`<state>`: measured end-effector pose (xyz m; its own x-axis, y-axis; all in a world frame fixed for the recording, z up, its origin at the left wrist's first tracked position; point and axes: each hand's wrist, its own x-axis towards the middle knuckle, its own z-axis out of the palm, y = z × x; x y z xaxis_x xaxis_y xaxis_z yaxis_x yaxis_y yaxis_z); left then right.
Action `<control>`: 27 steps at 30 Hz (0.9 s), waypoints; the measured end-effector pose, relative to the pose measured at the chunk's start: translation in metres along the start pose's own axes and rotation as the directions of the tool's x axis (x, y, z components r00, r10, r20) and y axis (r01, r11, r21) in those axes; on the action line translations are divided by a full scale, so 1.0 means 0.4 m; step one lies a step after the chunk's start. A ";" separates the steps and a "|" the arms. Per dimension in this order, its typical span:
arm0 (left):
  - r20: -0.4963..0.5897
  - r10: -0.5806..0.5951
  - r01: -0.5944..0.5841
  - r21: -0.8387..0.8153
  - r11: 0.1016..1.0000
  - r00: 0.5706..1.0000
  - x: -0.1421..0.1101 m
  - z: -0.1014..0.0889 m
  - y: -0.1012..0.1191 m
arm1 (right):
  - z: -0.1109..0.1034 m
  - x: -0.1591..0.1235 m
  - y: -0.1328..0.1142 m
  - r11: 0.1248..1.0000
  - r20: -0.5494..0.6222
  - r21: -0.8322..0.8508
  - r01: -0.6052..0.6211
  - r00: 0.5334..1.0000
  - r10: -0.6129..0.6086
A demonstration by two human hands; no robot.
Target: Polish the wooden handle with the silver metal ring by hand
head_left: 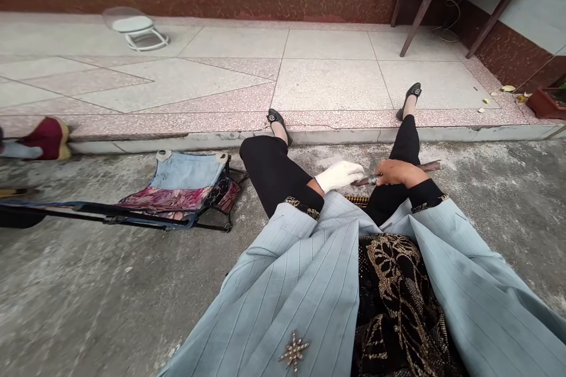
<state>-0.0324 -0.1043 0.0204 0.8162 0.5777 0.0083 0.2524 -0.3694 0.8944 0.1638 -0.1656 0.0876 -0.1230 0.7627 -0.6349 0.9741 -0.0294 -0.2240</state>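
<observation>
Dark brown, wooden-looking stick with a silvery band [431, 165] sits crosswise between black-trousered legs [272, 168] | bare right hand [400, 173]: grip wrapped round it, likely for steadiness | white-gloved left hand [339, 177] at the banded end, grip unclear

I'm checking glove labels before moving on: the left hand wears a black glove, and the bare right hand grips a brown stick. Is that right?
Not quite: the glove on the left hand is white, not black, as the head view shows. The bare right hand does grip a brown stick.
</observation>
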 end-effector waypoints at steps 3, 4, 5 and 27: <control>0.029 0.048 -0.046 -0.042 0.998 0.998 -0.005 -0.021 -0.002 | -0.016 -0.032 0.025 0.906 0.176 0.323 0.274 0.923 -0.343; 0.014 0.050 -0.049 -0.079 0.996 0.999 -0.006 -0.024 -0.004 | -0.021 -0.042 0.033 0.809 0.116 0.474 0.348 0.886 -0.449; -0.001 0.042 -0.042 -0.119 0.992 0.999 -0.007 -0.024 -0.006 | -0.025 -0.049 0.039 0.699 0.011 0.595 0.397 0.865 -0.501; -0.011 0.047 -0.044 0.208 0.977 0.999 -0.002 -0.013 -0.029 | 0.005 0.012 0.042 0.979 -0.028 0.193 0.066 0.998 -0.062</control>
<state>-0.0386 -0.0965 0.0124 0.8213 0.5678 0.0559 0.3185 -0.5375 0.7808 0.1792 -0.1637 0.0794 -0.1777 0.7809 -0.5988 0.9090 -0.1028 -0.4038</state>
